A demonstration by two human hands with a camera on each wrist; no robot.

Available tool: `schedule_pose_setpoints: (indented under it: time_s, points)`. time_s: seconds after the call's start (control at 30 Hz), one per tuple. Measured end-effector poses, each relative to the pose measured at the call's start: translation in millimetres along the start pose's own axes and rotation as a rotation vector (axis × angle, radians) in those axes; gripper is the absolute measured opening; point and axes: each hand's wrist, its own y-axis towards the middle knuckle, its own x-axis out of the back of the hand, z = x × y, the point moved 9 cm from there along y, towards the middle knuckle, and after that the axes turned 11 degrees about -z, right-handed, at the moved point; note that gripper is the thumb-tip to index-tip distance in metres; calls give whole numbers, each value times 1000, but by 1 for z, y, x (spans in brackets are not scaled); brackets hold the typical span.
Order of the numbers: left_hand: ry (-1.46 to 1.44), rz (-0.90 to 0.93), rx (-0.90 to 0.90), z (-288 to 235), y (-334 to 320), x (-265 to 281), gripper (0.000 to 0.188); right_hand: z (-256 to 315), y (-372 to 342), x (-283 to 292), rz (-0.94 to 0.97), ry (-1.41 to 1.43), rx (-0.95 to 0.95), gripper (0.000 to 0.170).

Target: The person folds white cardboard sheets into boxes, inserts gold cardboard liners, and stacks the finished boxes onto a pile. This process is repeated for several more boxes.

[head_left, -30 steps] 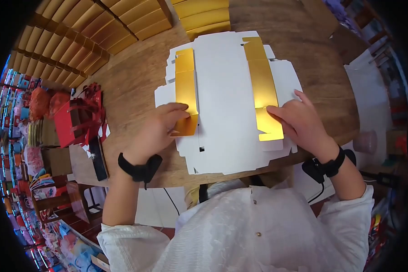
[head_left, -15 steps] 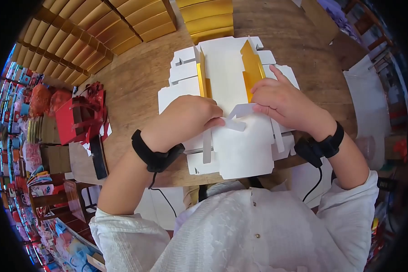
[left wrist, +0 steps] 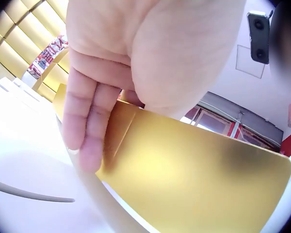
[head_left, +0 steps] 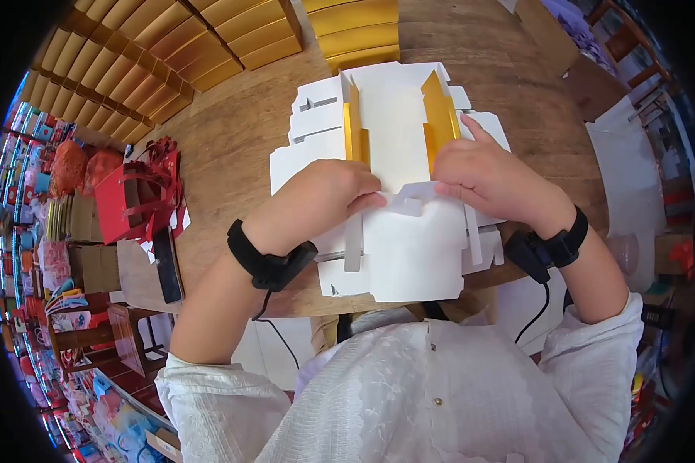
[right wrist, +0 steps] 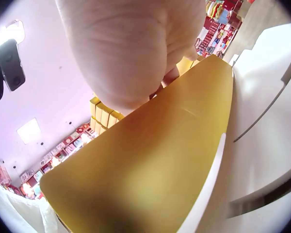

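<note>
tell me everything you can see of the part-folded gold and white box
The part-folded box looks like thin card, with white and shiny gold faces. Gold strips stand raised along both sides of a white middle, and a white panel extends at the near end. White tabs lie between the left hand and right hand, which grip its near part. It lies over flat white card pieces.

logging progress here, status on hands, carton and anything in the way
Left hand, right hand: both gripping the carton by its sides. Carton part-folded, gold side panels raised. Nothing seen blocking the hands.
</note>
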Motion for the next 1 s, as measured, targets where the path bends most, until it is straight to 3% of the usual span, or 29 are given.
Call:
schedule_pose_setpoints:
  time_s: [0.13,0.27,0.37,0.47,0.53,0.67,0.77,0.83,0.87,0.93,1.0]
  points:
    - [41,-1,25,-3,0,1,24,5,2,-3,79,-78,-27,14]
    - [67,-53,90,-3,-1,6,23,14,5,0,38,-177,-24,12]
    - [142,69,97,2,-4,-11,19,19,0,-25,185,-401,39,10]
    - [3,58,74,-2,-13,-3,18,19,-4,-29,162,-358,28,10]
    - [-269,1,73,-15,-19,18,23,20,-5,-27,127,-370,46,11]
    - [-195,-30,37,-7,-17,7,19,15,-2,-30,178,-385,10,10]
    - [-6,7,70,-2,-10,-8,12,7,-7,-26,180,-195,-82,9]
    - [39,-55,62,-4,-10,-10,11,11,-12,-2,-73,146,82,5]
    - [35,-55,62,-5,-10,-11,11,11,-19,-2,-69,145,80,5]
    - [99,-22,94,-2,-9,-14,13,10,-28,5,-93,-268,33,6]
    - [126,-49,54,-9,-8,-12,13,9,-28,-1,-82,-284,45,10]
